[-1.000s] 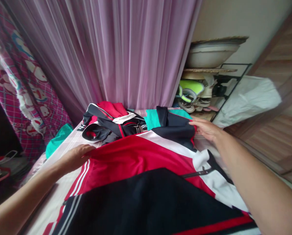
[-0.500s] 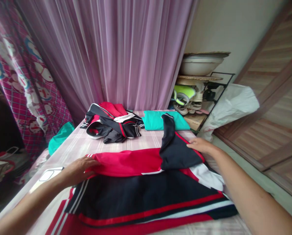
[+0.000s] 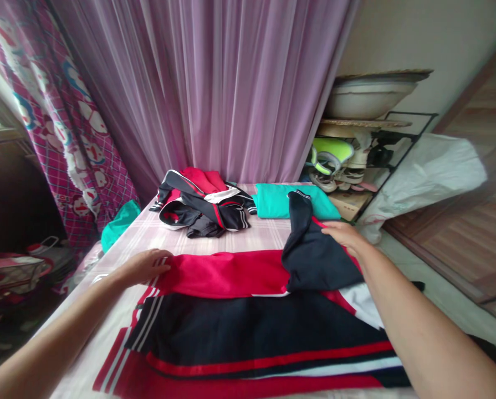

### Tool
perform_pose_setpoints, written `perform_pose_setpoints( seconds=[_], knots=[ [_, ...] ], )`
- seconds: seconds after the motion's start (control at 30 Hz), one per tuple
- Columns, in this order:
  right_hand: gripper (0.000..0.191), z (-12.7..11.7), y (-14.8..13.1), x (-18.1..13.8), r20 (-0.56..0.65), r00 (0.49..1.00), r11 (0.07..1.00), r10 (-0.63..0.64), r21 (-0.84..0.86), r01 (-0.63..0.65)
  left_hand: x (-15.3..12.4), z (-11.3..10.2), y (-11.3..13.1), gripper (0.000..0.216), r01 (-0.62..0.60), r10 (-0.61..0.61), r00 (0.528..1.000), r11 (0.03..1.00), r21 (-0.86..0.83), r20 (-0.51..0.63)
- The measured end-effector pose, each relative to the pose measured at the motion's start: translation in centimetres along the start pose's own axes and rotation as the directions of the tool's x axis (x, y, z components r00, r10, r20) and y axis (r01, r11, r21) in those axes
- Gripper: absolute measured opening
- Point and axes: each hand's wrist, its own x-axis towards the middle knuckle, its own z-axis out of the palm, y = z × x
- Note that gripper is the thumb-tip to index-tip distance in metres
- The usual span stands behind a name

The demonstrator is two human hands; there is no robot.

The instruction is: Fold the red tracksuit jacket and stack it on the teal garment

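Note:
A red, black and white striped jacket (image 3: 231,271) lies partly folded on the bed or table in front of me, one black sleeve (image 3: 300,221) pointing away from me. My left hand (image 3: 150,265) grips its striped hem at the left end of the red panel. At the right, my right hand (image 3: 341,237) pinches the red-striped edge beside the black sleeve, fingertips partly hidden. A white phone (image 3: 100,279) shows only a corner behind my left forearm.
Beyond lie a crumpled similar jacket (image 3: 202,202) and a folded teal cloth (image 3: 272,202), which the sleeve's cuff overlaps. A teal bundle (image 3: 121,224) sits by the left edge. Purple curtains (image 3: 231,83) hang behind. A shoe rack (image 3: 401,169) and white plastic bag (image 3: 434,172) stand right.
The view has shifted, so most things appear farther right. My left hand has slid to the hem's edge, and the phone is now mostly covered. The right hand keeps its place on the jacket.

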Motion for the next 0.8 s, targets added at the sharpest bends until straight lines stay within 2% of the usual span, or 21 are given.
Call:
perform_pose_setpoints(
  seconds=[0.07, 0.1, 0.17, 0.27, 0.33, 0.4, 0.5, 0.57, 0.63, 0.7, 0.8],
  knots=[
    [0.03, -0.8, -0.6, -1.0, 0.071, 0.996, 0.963, 0.044, 0.263, -0.061, -0.2, -0.4, -0.1, 0.041, -0.007, 0.004, 0.999, 0.997, 0.08, 0.033],
    [0.03, -1.2, -0.9, -1.5, 0.094, 0.995, 0.938, 0.041, 0.339, -0.071, -0.2, -0.7, 0.0, 0.043, -0.008, 0.003, 0.999, 0.992, 0.124, 0.04],
    [0.027, -1.5, -2.0, -2.5, 0.102, 0.995, 0.937, -0.014, 0.349, -0.023, -0.2, -1.4, 1.1, 0.047, 0.0, 0.001, 1.0, 0.984, 0.18, -0.004],
    [0.024, -1.3, -4.2, -4.6, 0.097, 0.966, 0.95, -0.241, 0.23, 0.214, 0.2, -2.6, 5.4, 0.05, -0.055, 0.075, 0.987, 0.989, 0.14, -0.141],
    [0.024, -0.6, -5.8, -6.9, 0.159, 0.883, 0.897, -0.441, 0.113, 0.428, 0.5, -3.0, 9.6, 0.049, -0.167, 0.18, 0.956, 0.983, 0.078, -0.231],
    [0.027, 0.4, -7.2, -10.0, 0.272, 0.762, 0.794, -0.587, 0.011, 0.607, 0.7, -2.8, 14.1, 0.048, -0.302, 0.3, 0.91, 0.953, 0.037, -0.288],
    [0.029, 2.4, -7.7, -15.1, 0.446, 0.593, 0.62, -0.67, -0.102, 0.778, 0.9, -1.4, 20.0, 0.055, -0.407, 0.387, 0.865, 0.914, 0.006, -0.319],
    [0.03, 3.5, -6.8, -17.9, 0.518, 0.536, 0.544, -0.667, -0.153, 0.825, 0.9, 0.1, 22.7, 0.063, -0.433, 0.415, 0.874, 0.901, -0.02, -0.251],
    [0.03, 4.2, -5.4, -19.7, 0.537, 0.532, 0.527, -0.654, -0.18, 0.83, 0.9, 1.7, 24.4, 0.067, -0.434, 0.426, 0.894, 0.9, -0.036, -0.138],
    [0.03, 4.3, -3.8, -20.5, 0.517, 0.55, 0.551, -0.656, -0.169, 0.817, 1.0, 3.0, 25.2, 0.063, -0.4, 0.398, 0.915, 0.916, -0.029, -0.061],
    [0.032, 3.7, -1.9, -20.7, 0.473, 0.58, 0.606, -0.664, -0.115, 0.787, 1.2, 3.9, 25.4, 0.038, -0.318, 0.318, 0.946, 0.948, 0.01, -0.057]
  ],
)
